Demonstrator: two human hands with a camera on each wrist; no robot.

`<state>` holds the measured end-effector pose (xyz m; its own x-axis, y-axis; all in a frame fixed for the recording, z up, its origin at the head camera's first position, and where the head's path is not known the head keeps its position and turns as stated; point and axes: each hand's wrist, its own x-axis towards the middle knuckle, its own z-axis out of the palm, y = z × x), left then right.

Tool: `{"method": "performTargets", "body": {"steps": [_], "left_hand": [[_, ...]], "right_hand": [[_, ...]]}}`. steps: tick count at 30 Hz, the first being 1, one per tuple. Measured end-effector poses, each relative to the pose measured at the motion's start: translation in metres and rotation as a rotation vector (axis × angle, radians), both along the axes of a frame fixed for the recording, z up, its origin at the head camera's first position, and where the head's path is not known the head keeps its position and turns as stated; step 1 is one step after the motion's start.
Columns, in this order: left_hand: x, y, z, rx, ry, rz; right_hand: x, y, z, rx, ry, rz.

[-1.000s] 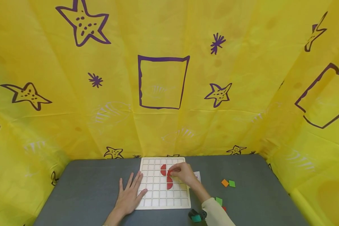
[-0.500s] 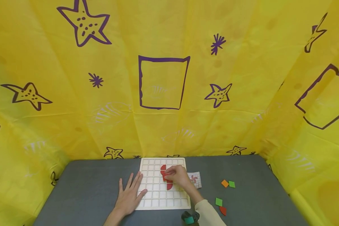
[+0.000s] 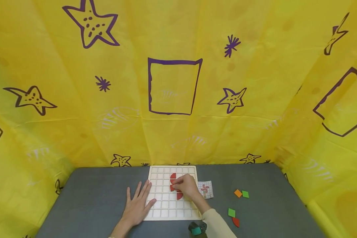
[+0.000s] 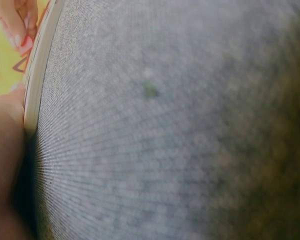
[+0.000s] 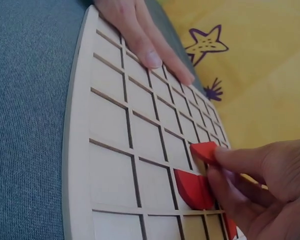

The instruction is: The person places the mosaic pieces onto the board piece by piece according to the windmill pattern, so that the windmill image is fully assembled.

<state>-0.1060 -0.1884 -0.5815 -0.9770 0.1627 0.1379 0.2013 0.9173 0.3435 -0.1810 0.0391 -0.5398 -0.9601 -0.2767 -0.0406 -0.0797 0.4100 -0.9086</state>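
Observation:
My right hand (image 3: 188, 188) pinches a red quarter-circle tile (image 5: 203, 151) between thumb and fingers, tilted over a cell of the white gridded board (image 3: 160, 213). More red curved tiles lie in cells close by: one (image 3: 173, 176) towards the back, another (image 3: 179, 196) towards the front, partly covered by the hand. With fingers straight and spread, my left hand (image 3: 137, 206) rests at the board's left edge, its thumb on the surface. The left wrist view mostly catches blurred grey cloth beside the board's side (image 4: 37, 75).
A small card (image 3: 208, 190) printed with a red pinwheel lies right of the board. Farther right are an orange tile (image 3: 238, 193), a green tile (image 3: 245, 194), another green tile (image 3: 231, 212) and a red quarter-circle (image 3: 236, 222). A yellow patterned curtain (image 3: 172, 138) borders the grey tabletop (image 3: 101, 188).
My right hand has shifted a little left and forward over the board with the red tile, uncovering the card. The left hand stays put.

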Motion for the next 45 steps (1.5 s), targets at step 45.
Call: {"method": "performTargets", "body": {"steps": [45], "left_hand": [[-0.002,-0.001,-0.009,0.031,0.066,-0.013]], "right_hand": [[0.019,0.091,0.039,0.225,0.293,0.013]]}}
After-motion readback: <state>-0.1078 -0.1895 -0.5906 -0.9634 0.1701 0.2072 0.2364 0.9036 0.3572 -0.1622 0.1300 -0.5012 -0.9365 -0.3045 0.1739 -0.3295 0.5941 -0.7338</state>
